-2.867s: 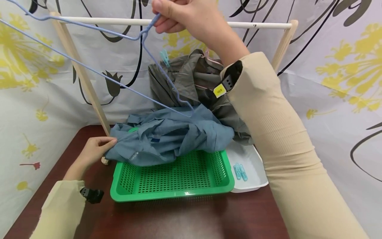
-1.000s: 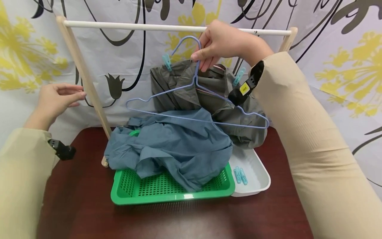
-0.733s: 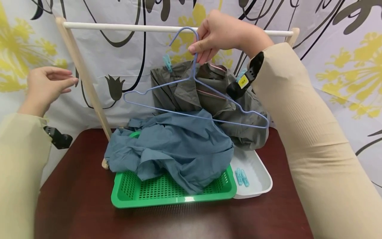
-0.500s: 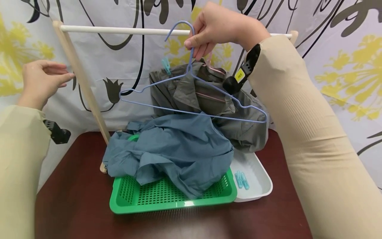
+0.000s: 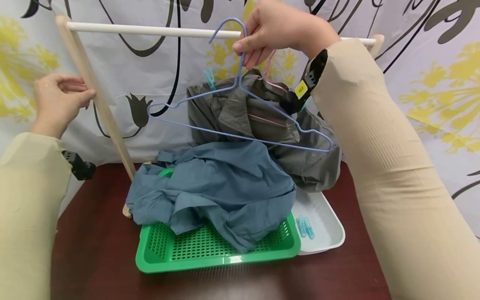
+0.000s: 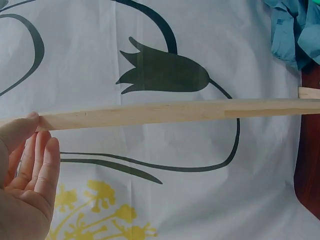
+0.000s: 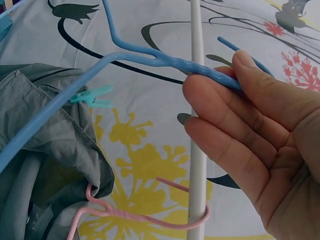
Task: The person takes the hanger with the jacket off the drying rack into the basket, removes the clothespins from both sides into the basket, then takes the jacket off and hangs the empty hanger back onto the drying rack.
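Observation:
My right hand (image 5: 281, 31) pinches a blue hanger (image 5: 221, 132) at the neck below its hook, between thumb and fingers. The hook tip shows in front of the white rod (image 5: 142, 29), and the hanger's lower bar crosses before a grey garment (image 5: 236, 110). In the right wrist view, the pink hanger (image 7: 125, 215) of that garment hooks over the rod. My left hand (image 5: 60, 100), fingers relaxed, has its fingertips right at the rack's wooden left post (image 6: 145, 115). A crumpled blue garment (image 5: 228, 179) lies over the green basket (image 5: 180, 266).
Behind the basket's right side stands a white tray (image 5: 330, 233) with light blue clothespins (image 5: 305, 227) in it. Another clothespin (image 5: 209, 79) clips the grey garment's shoulder. The basket stands on a dark red table (image 5: 97, 250), with a patterned cloth (image 5: 431, 187) around it.
My left hand has let go of the blue garment and risen to the left post. My right hand has brought the hanger from the upper left to hang before the rod and grey garment.

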A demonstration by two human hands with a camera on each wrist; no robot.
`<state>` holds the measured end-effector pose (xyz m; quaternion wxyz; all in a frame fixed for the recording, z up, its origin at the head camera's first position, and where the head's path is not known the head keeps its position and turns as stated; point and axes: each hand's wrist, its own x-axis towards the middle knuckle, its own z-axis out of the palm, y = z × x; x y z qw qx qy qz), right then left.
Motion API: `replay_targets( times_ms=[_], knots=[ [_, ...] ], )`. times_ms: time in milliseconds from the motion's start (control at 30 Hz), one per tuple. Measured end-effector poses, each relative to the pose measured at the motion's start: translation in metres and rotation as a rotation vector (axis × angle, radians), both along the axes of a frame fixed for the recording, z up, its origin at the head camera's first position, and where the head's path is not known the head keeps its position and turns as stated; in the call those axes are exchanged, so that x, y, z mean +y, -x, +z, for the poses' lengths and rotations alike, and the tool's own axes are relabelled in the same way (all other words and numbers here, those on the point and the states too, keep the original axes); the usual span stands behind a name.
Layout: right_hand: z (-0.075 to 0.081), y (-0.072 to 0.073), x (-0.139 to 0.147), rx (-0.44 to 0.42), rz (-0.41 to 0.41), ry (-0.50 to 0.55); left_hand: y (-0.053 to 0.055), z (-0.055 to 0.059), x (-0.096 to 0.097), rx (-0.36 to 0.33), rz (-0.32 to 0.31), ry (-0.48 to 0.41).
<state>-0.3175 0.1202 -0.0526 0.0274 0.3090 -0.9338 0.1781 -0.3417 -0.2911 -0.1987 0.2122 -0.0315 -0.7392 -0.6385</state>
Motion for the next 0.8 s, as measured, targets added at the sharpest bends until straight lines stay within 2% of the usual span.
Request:
replay_targets(
  times_ms=[200, 267, 567, 800],
  knots=[
    [-0.002, 0.007, 0.0, -0.03, -0.056, 0.117, 0.0, -0.003, 0.01, 0.046, 0.001, -0.087],
    [-0.003, 0.01, 0.001, -0.023, -0.076, 0.124, 0.0, -0.005, 0.013, 0.058, 0.013, -0.087],
    [-0.01, 0.02, 0.002, 0.049, -0.128, 0.117, -0.002, -0.011, 0.018, 0.15, 0.11, 0.033],
    [-0.016, 0.024, 0.004, 0.035, -0.143, 0.151, -0.001, -0.014, 0.023, 0.171, 0.185, 0.127]
  ],
)
